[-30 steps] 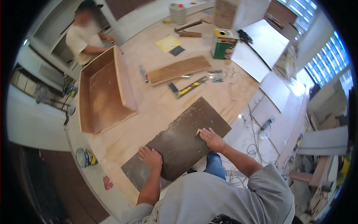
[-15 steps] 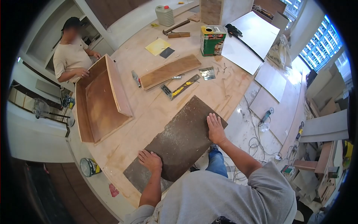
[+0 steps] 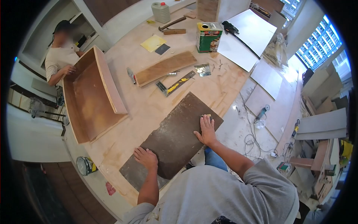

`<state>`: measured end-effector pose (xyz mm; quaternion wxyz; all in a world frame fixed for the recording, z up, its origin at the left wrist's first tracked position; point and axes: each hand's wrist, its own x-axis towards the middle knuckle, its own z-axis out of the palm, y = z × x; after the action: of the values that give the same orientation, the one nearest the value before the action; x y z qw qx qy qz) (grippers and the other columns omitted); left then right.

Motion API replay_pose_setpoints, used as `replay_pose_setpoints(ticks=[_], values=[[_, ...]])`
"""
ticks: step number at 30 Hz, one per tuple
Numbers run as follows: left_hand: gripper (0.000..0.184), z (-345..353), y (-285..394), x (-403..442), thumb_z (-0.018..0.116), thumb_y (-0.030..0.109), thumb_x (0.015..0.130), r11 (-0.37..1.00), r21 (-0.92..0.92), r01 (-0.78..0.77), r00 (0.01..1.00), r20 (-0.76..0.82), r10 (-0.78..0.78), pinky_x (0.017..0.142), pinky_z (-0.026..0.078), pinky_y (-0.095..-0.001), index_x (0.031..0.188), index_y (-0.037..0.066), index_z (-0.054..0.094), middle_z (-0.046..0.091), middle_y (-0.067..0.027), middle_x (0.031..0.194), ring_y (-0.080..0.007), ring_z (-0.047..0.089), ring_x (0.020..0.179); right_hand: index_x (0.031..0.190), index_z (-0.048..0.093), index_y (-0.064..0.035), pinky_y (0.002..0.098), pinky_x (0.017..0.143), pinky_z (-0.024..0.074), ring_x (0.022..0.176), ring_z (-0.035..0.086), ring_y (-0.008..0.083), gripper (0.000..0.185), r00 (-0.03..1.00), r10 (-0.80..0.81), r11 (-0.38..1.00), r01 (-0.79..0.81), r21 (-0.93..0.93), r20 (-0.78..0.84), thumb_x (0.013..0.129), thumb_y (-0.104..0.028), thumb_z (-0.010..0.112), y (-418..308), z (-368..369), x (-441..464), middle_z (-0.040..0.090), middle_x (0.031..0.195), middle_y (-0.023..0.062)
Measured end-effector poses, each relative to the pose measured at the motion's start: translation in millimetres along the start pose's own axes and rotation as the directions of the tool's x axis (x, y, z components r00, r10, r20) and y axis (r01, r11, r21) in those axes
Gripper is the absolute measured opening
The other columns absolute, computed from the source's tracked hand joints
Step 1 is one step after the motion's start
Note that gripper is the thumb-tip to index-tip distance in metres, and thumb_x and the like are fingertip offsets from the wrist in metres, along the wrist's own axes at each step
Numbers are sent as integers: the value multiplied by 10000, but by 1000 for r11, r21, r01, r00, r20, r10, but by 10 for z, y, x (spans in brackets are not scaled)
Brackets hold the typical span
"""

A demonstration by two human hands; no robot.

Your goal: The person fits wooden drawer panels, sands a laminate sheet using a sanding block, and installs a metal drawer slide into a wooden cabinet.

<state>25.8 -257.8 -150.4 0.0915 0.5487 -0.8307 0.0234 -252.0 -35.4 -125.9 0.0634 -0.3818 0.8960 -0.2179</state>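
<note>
Tabletop, dark board, lengthwise toward upper right

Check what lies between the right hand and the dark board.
In the head view, a small yellow-edged piece, perhaps sandpaper, pokes out from under the right hand, over the dark board.

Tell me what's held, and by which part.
The right hand presses a small sheet, perhaps sandpaper, under its fingers, far edge showing. The left hand rests on the dark board, holding nothing visible.

Carpentry workspace with hammer, angle grinder, wooden box
</note>
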Motion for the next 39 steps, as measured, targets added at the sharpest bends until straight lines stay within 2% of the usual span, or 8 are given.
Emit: replay_pose_setpoints(ticks=[13, 17, 20, 23, 29, 32, 38, 39], values=[[139, -44, -81, 99, 631, 47, 841, 996, -51, 74, 994, -82, -78, 909, 484, -488, 940, -51, 637, 646, -258, 1118, -424, 618, 1034, 1349, 533, 60, 541, 1208, 222, 1444, 363, 403, 580, 941, -336, 840, 314, 442, -31, 950, -344, 651, 798, -577, 450, 526, 1438, 232], [104, -278, 584, 196, 628, 51, 852, 990, -46, 134, 977, -162, -139, 825, 474, -511, 872, -42, 587, 625, -222, 907, -431, 601, 881, 1388, 532, 10, 436, 1174, 303, 1372, 463, 332, 548, 926, -127, 529, -240, 814, 356, 998, -373, 570, 1055, -659, 787, 568, 1399, 210], [165, -222, 1281, 245, 644, 149, 909, 941, -305, 149, 932, -274, -236, 641, 469, -462, 863, 6, 575, 596, -152, 803, -348, 587, 702, 1388, 543, -10, 405, 1150, 336, 1351, 489, 296, 558, 911, -266, 377, -204, 903, 317, 1042, -440, 458, 1170, -385, 1126, 568, 1401, 202], [220, -583, 2502, 235, 640, 250, 960, -23, -761, 649, 608, 536, -586, 481, 392, -361, 857, 69, 569, 564, -69, 728, -210, 515, 550, 1410, 526, -24, 380, 1131, 347, 1336, 497, 256, 614, 869, -412, 395, -99, 913, 272, 1072, -499, 333, 1058, -355, 1460, 566, 1405, 175], [143, -1037, 3817, 47, 635, 221, 939, -180, -592, 785, 561, 804, -198, 401, 316, -287, 878, 98, 591, 552, -4, 673, -100, 433, 473, 1457, 444, 18, 379, 1168, 302, 1401, 434, 279, 714, 563, -448, 170, -709, 685, 694, 1061, -566, 334, 542, -998, 1586, 496, 1470, 190], [137, -631, 3543, 81, 648, 228, 919, -10, -671, 741, 653, 724, -223, 394, 312, -262, 941, 96, 617, 565, -10, 694, -98, 437, 474, 1495, 381, 16, 374, 1201, 260, 1442, 377, 276, 792, 597, -492, -44, -744, 666, 634, 1035, -628, 344, 726, -592, 1744, 433, 1524, 184], [116, -626, 3687, 440, 650, 204, 925, -382, -326, 865, 417, 890, 183, 413, 331, -268, 1001, 122, 619, 539, -4, 715, -97, 437, 490, 1520, 366, -12, 411, 1228, 211, 1466, 329, 251, 758, 386, -484, -89, -915, 394, 786, 1047, -604, 333, 1187, -1130, 2598, 427, 1533, 170], [129, -603, 3797, 491, 657, 214, 923, -366, -360, 858, 450, 871, 197, 416, 331, -269, 1005, 122, 619, 533, -3, 707, -99, 435, 488, 1488, 404, -16, 421, 1190, 253, 1421, 372, 264, 719, 464, -445, 4, -854, 520, 766, 1030, -569, 382, 1218, -1183, 2703, 464, 1489, 168]])
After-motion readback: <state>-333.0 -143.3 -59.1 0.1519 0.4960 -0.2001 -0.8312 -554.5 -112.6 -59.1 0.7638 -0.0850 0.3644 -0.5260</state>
